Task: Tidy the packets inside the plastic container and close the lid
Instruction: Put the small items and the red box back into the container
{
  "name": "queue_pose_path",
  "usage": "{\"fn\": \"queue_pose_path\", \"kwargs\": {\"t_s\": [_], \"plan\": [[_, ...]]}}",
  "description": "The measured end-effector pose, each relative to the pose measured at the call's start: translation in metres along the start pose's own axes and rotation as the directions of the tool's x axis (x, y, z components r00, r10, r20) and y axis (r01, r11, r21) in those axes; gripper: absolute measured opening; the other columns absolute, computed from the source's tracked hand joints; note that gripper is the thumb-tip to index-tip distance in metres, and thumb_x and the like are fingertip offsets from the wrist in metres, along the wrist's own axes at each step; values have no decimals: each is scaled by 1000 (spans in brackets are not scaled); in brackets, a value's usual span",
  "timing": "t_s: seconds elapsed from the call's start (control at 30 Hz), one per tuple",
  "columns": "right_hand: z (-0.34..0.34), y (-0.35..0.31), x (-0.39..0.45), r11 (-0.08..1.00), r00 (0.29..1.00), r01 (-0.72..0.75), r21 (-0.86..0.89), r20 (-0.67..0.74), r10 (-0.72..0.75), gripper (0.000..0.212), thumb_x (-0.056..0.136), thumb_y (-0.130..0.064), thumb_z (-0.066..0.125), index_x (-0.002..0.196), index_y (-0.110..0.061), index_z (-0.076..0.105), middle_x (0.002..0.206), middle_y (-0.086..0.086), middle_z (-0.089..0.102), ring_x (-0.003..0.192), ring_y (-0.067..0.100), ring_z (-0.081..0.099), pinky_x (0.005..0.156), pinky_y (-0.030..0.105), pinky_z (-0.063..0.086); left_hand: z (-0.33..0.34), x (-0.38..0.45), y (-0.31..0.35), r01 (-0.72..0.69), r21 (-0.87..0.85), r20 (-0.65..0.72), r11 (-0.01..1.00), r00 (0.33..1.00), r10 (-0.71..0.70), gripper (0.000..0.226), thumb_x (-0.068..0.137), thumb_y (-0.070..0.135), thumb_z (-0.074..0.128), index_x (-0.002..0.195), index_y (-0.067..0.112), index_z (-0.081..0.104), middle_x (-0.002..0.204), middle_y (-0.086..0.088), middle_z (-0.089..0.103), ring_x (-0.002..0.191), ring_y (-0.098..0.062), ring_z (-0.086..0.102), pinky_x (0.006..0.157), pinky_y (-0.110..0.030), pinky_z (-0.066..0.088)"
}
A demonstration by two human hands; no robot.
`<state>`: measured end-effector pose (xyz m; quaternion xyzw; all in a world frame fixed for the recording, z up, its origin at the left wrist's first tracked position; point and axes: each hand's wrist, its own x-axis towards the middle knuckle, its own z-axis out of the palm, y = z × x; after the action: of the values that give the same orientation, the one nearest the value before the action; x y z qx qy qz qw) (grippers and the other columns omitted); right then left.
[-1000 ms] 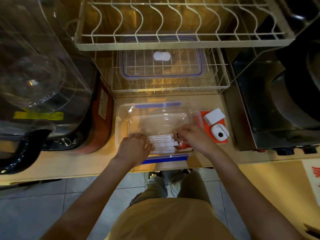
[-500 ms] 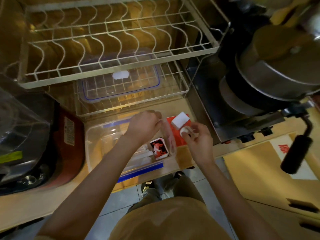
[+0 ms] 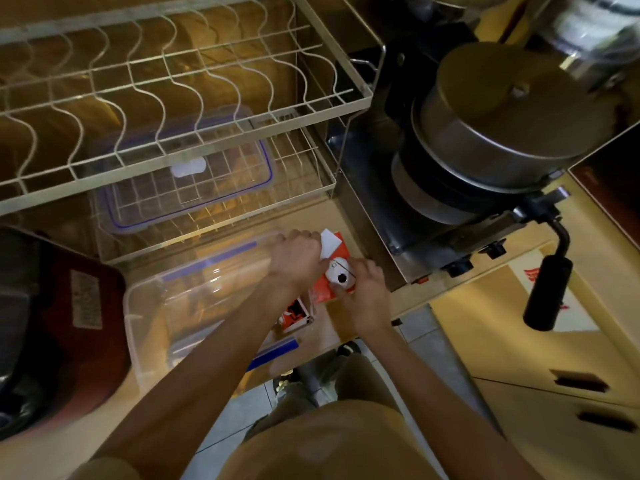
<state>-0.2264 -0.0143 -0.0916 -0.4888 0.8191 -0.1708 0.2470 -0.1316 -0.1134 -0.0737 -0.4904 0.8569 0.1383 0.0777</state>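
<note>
Forearms reach out over the counter edge, both bare, from a person in a mustard top. Right hand is curled around a small white rounded device, fingers closed on it, right over an orange box just beside the container. Left hand crosses over the clear plastic container and grips at its right-hand wall, fingers bent over the rim; exactly what they pinch I cannot tell. Down inside, near the right end, sits a red-and-white packet, and paler packets are a blur under the forearm. Blue clip shows along the container's near edge, another along the far edge. Container is open, and its lid, clear with a blue seal, lies on the lower tier of the wire dish rack behind. Off to the right, a lidded metal pot on a stove, black handle sticking out toward us.
</note>
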Motion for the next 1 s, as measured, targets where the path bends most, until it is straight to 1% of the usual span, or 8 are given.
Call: {"fn": "queue_pose_path", "kwargs": {"t_s": [0.1, 0.2, 0.33, 0.5, 0.63, 0.73, 0.87, 1.0], "plan": [[-4, 1, 3, 999, 1000, 7, 33, 22, -8, 49, 85, -27, 63, 131, -17, 49, 129, 5, 49, 121, 20, 43, 93, 27, 40, -4, -1, 0, 3, -81, -8, 997, 1000, -4, 39, 85, 41, 54, 106, 7, 58, 105, -14, 65, 100, -32, 58, 88, -40, 42], [-11, -1, 8, 996, 1000, 27, 86, 9, -28, 48, 82, -23, 66, 128, -16, 52, 125, 7, 52, 116, 22, 47, 87, 24, 36, -14, -6, -2, 26, -356, -38, 934, 998, -42, 31, 80, 34, 60, 92, 6, 61, 95, -16, 68, 89, -32, 62, 74, -39, 48], [-24, -9, 12, 977, 997, 80, 199, -23, -77, 49, 80, -16, 70, 127, -12, 54, 122, 8, 53, 113, 23, 51, 89, 23, 38, -34, -27, -12, 77, -547, -90, 834, 984, -150, 34, 77, 34, 65, 104, 14, 68, 95, -9, 74, 86, -23, 66, 75, -39, 53], [-37, -35, 14, 954, 975, 218, 208, -5, -221, 51, 82, -19, 68, 129, -16, 51, 127, 6, 52, 116, 20, 52, 99, 37, 47, -44, -60, -41, 170, -720, -65, 673, 949, -310, 37, 74, 26, 73, 110, 15, 68, 102, -3, 74, 82, -9, 63, 74, -22, 48], [-34, -62, 19, 924, 931, 361, 125, 6, -365, 50, 83, -15, 65, 131, -12, 50, 132, 7, 49, 120, 21, 49, 103, 29, 39, -31, -81, -66, 275, -702, -1, 657, 922, -387, 38, 74, 23, 74, 111, 14, 67, 88, -2, 73, 64, -1, 56, 59, -3, 39], [-18, -78, 22, 890, 875, 456, 23, 173, -453, 50, 85, -5, 61, 133, -10, 47, 133, 6, 44, 123, 20, 45, 100, 18, 31, -13, -87, -81, 398, -646, 88, 651, 886, -454, 27, 73, 25, 74, 95, 10, 72, 78, -4, 71, 65, -11, 57, 51, -15, 35], [6, -98, 15, 783, 815, 562, -267, 342, -468, 55, 87, 2, 51, 139, -9, 37, 137, 7, 39, 127, 24, 35, 102, 30, 39, 9, -85, -89, 514, -625, 159, 587, 820, -550, 26, 72, 29, 73, 80, 5, 68, 62, -3, 57, 57, -15, 53, 44, -20, 30], [23, -114, 9, 665, 808, 575, -477, 457, -372, 55, 84, 1, 52, 137, 1, 36, 141, 16, 36, 131, 31, 33, 107, 36, 33, 32, -79, -88, 553, -670, 163, 495, 760, -629, 34, 70, 35, 76, 79, 4, 66, 73, -10, 69, 65, -23, 64, 56, -32, 52]]}}
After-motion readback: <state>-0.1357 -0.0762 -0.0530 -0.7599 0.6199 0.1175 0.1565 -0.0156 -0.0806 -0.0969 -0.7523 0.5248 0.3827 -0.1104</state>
